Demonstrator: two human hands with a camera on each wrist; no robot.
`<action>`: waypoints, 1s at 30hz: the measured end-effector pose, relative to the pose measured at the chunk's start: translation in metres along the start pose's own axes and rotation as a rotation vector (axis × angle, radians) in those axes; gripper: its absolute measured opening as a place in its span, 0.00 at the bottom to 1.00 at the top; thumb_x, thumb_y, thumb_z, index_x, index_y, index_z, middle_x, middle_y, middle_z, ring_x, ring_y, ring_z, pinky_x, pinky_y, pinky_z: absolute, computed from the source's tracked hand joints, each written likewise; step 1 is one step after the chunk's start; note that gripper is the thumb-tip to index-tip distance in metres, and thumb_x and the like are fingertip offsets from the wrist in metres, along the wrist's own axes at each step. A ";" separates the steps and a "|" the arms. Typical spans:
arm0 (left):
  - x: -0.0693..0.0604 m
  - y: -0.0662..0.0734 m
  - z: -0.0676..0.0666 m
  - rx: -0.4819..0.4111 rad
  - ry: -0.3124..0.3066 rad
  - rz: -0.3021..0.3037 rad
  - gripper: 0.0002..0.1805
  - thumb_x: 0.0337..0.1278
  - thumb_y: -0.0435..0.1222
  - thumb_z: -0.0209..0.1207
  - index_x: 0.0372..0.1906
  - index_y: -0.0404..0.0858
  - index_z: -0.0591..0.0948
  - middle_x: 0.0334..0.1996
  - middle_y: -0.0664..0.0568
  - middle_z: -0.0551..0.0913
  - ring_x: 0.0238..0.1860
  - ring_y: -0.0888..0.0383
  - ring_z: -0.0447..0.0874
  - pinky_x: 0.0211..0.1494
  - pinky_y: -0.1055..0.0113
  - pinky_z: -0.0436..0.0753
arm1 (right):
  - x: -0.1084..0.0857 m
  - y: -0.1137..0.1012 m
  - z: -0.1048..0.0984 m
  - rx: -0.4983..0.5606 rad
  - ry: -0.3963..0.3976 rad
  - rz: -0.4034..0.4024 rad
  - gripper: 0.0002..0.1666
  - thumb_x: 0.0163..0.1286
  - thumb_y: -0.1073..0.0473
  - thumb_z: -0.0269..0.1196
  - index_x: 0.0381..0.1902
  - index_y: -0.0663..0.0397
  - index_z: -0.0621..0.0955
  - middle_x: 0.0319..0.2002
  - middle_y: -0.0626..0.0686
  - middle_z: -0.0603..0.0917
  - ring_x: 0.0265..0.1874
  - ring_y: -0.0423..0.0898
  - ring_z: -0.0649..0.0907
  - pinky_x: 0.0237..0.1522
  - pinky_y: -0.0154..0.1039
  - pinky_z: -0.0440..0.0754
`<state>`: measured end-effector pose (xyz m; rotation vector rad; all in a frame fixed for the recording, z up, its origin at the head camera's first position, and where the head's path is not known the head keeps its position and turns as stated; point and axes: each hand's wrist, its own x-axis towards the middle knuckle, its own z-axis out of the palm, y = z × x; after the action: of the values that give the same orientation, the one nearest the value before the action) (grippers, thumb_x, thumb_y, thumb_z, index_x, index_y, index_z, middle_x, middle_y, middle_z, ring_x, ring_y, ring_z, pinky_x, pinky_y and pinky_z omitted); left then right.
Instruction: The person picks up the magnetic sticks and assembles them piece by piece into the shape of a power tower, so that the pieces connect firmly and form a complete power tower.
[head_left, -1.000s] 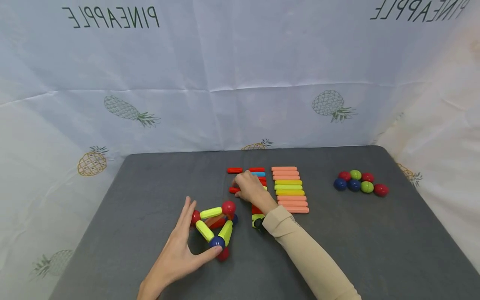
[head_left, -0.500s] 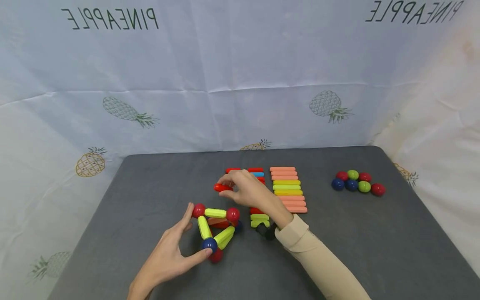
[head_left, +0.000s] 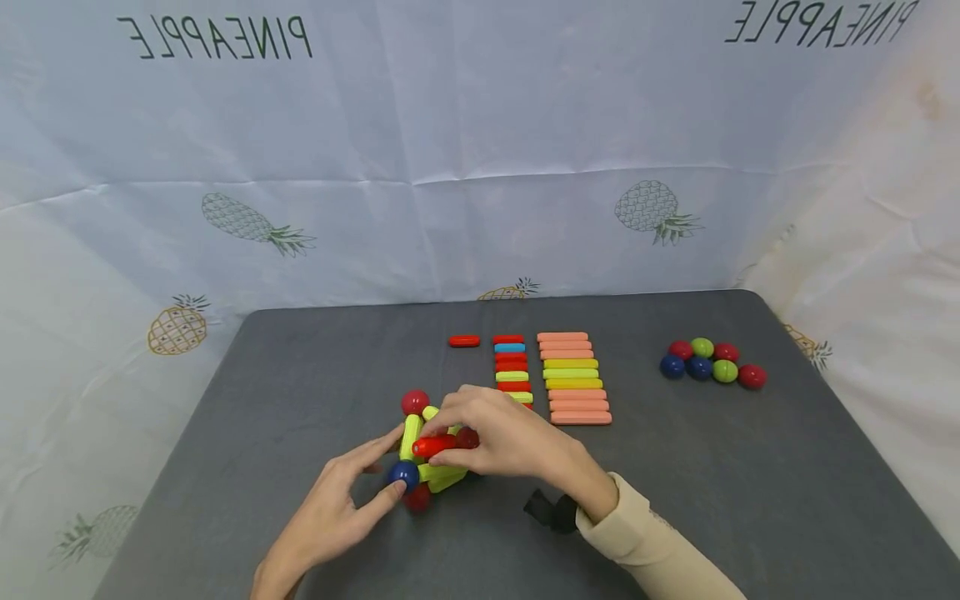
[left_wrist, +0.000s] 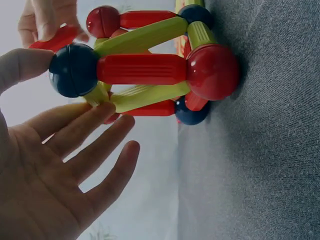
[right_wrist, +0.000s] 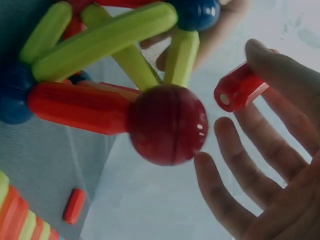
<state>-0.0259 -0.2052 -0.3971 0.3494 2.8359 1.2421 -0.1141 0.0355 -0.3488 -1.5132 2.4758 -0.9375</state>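
A magnetic ball-and-rod frame (left_wrist: 142, 69) of red and blue balls with yellow and red rods stands on the dark table. My left hand (head_left: 330, 508) grips its near-left side, the thumb on a top blue ball (head_left: 403, 476) and fingertips against a yellow rod (left_wrist: 145, 97) in the left wrist view. Over the frame, my right hand (head_left: 517, 437) pinches a short red magnetic rod (head_left: 435, 447) between thumb and fingers. One end of that rod faces the frame, apart from the red ball (right_wrist: 168, 125) in the right wrist view. The right hand hides part of the frame.
One loose red rod (head_left: 464, 341) lies at the back. Beside it runs a column of short rods (head_left: 512, 367), then a column of longer rods (head_left: 576, 395). Several loose balls (head_left: 725, 371) sit at the right. Patterned cloth (head_left: 450, 233) hangs behind the table.
My right hand has picked the red rod off the table and brought it toward me, over the frame. The left hand has shifted slightly left, and the frame has turned a little with it.
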 end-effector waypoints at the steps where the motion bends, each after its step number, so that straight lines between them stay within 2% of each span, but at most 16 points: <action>1: 0.000 0.000 0.000 -0.001 0.006 -0.003 0.32 0.65 0.43 0.66 0.72 0.43 0.74 0.66 0.51 0.81 0.59 0.52 0.85 0.53 0.57 0.87 | 0.000 -0.001 0.001 -0.026 -0.009 0.007 0.15 0.63 0.53 0.75 0.48 0.47 0.89 0.32 0.43 0.84 0.34 0.39 0.77 0.36 0.25 0.73; 6: 0.000 0.000 0.000 0.006 0.027 -0.010 0.30 0.63 0.41 0.67 0.70 0.42 0.76 0.58 0.54 0.86 0.51 0.61 0.86 0.51 0.57 0.87 | -0.002 0.000 0.009 -0.102 -0.020 0.035 0.16 0.62 0.53 0.75 0.48 0.46 0.90 0.30 0.44 0.81 0.32 0.37 0.73 0.33 0.23 0.69; 9: 0.000 -0.001 -0.001 0.008 0.030 -0.015 0.30 0.62 0.40 0.68 0.69 0.42 0.77 0.51 0.60 0.88 0.46 0.68 0.84 0.51 0.59 0.87 | -0.001 0.000 0.014 -0.144 -0.001 0.015 0.17 0.61 0.52 0.76 0.48 0.45 0.90 0.30 0.44 0.81 0.31 0.36 0.71 0.32 0.22 0.67; 12: 0.000 -0.001 -0.001 -0.002 0.032 0.004 0.29 0.62 0.39 0.68 0.69 0.41 0.78 0.45 0.63 0.88 0.44 0.71 0.82 0.50 0.60 0.87 | 0.000 -0.003 0.019 -0.200 0.015 -0.008 0.17 0.61 0.52 0.76 0.48 0.44 0.90 0.33 0.43 0.83 0.32 0.36 0.71 0.33 0.20 0.66; 20: -0.002 -0.005 -0.001 0.006 0.066 0.083 0.27 0.62 0.36 0.68 0.66 0.40 0.79 0.46 0.61 0.89 0.43 0.72 0.83 0.47 0.64 0.86 | 0.001 -0.009 0.025 -0.302 0.013 0.004 0.17 0.62 0.53 0.75 0.49 0.44 0.90 0.40 0.44 0.86 0.34 0.38 0.72 0.34 0.21 0.68; 26: -0.002 -0.007 -0.002 0.019 0.071 0.097 0.27 0.62 0.35 0.68 0.66 0.39 0.79 0.51 0.56 0.89 0.44 0.72 0.83 0.47 0.64 0.86 | 0.000 -0.011 0.028 -0.376 0.035 -0.012 0.16 0.63 0.52 0.75 0.49 0.40 0.90 0.37 0.43 0.83 0.33 0.38 0.72 0.32 0.21 0.66; 30: -0.002 -0.007 -0.002 0.018 0.070 0.109 0.26 0.63 0.34 0.67 0.66 0.39 0.79 0.49 0.57 0.89 0.45 0.72 0.84 0.47 0.64 0.86 | 0.000 -0.011 0.030 -0.411 0.057 -0.039 0.14 0.64 0.52 0.75 0.48 0.39 0.90 0.35 0.42 0.81 0.32 0.37 0.71 0.32 0.22 0.65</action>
<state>-0.0254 -0.2120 -0.4014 0.4773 2.9245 1.2722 -0.0945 0.0187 -0.3670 -1.6659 2.8185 -0.4984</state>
